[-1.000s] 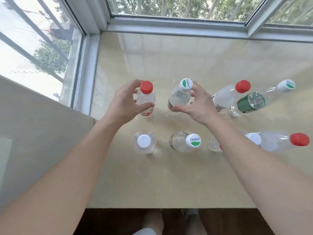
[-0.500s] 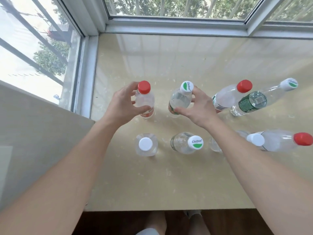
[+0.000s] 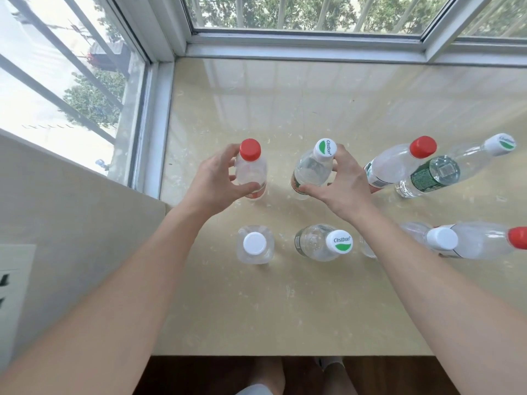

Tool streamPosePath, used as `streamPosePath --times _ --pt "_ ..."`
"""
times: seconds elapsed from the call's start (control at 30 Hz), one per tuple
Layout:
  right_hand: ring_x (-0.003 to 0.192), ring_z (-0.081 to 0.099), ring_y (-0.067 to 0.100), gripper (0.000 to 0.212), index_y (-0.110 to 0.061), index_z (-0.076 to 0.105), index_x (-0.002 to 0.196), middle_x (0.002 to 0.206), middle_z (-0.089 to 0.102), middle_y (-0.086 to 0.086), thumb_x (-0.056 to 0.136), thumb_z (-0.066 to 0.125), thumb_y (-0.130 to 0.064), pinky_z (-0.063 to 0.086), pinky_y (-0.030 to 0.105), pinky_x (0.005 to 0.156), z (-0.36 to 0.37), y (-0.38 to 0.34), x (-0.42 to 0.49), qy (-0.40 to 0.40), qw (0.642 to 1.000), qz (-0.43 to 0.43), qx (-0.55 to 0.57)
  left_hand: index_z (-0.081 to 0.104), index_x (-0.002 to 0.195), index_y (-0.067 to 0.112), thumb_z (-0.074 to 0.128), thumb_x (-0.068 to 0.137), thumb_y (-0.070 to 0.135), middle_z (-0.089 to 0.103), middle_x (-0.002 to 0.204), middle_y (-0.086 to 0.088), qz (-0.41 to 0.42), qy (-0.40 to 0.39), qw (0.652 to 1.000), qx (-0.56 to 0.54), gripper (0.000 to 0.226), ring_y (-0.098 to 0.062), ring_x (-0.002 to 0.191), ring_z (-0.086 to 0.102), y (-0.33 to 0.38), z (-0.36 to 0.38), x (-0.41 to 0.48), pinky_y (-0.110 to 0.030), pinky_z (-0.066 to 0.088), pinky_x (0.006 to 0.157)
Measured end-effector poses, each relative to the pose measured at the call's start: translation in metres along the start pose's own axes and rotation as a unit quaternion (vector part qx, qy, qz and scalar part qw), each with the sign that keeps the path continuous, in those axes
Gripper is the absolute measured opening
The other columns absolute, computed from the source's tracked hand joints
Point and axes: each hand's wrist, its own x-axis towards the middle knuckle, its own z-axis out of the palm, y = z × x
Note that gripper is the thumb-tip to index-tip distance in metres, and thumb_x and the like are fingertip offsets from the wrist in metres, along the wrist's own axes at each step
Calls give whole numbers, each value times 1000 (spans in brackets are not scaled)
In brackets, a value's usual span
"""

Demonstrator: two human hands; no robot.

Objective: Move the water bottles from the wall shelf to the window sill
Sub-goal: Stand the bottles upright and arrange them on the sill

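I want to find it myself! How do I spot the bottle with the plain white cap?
Start at the beige window sill and look along the row of bottles nearest its front edge. The leftmost one is the white-capped bottle. Its cap is blank, while the cap beside it has green print, and no hand touches it.

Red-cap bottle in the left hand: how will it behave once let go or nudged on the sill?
The red-cap bottle is tall and narrow-based, so a sideways nudge could tip it. It looks full of water, so probably heavy for its size. The window sill is glossy, so it may slide. The left hand has its grip on the body.
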Motion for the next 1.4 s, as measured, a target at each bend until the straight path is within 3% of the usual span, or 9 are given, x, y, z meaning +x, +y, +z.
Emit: streamPosePath --times 0.13,0.23,0.47,0.77,0.9,1.07,1.23,1.3,1.4 --pt "115 55 17 75 -35 48 133 122 56 -12 69 87 -28 51 45 97 -5 -7 0 5 999 -14 28 51 128 27 81 71 20 56 119 9 27 -27 999 29 65 -17 112 55 2 -1 1 -40 55 91" --pt "113 55 16 73 -34 50 132 119 56 -14 70 86 -26 51 44 97 -7 -10 1 3 999 -24 30 49 123 39 84 71 25 53 122 14 18 -2 1000 -5 64 -11 112 54 7 -1 0 -33 53 90" --pt "113 57 17 64 -29 56 127 119 60 -12 71 86 -30 53 45 95 -5 -8 3 10 999 -10 30 52 114 38 83 74 20 54 113 21 17 3 1000 -20 53 -11 109 56 11 -2 1 -33 56 89" --pt "123 52 15 92 -28 43 145 142 51 -6 67 91 -31 47 40 103 -19 -13 -10 -6 999 14 29 47 126 38 85 72 28 52 130 18 2 -12 1000 10 67 -7 117 53 11 -11 -6 -39 53 95" --pt "131 49 15 94 -25 37 151 144 49 -1 72 88 -31 44 39 107 -58 -33 -46 3 1000 -12 14 37 142 31 85 69 40 44 143 9 -19 21 998 48 88 -10 125 49 35 -26 -27 -42 46 103" --pt "115 57 9 68 -27 51 139 126 58 -5 79 83 -26 50 28 98 -150 -41 -104 69 996 -52 -14 42 139 25 79 76 38 46 139 4 45 95 981 161 74 -17 128 46 116 -37 -69 -31 35 101" --pt "110 61 13 49 -23 61 126 119 62 -7 82 81 -21 52 40 97 -254 7 -127 121 988 -26 -92 53 130 26 79 77 34 50 134 12 148 52 962 222 59 -12 105 50 200 15 -90 -21 35 82" --pt "108 63 18 46 -20 63 123 118 64 -3 81 81 -22 52 42 97 -281 38 -117 113 987 1 -114 58 126 25 79 77 33 52 132 12 171 32 963 204 54 -8 97 50 218 48 -85 -23 42 78" --pt "107 65 22 46 -17 64 122 119 66 2 80 82 -24 50 38 95 -300 84 -89 71 989 35 -125 57 125 24 77 78 34 53 128 12 138 13 981 138 52 -9 111 55 233 98 -66 -36 52 88"
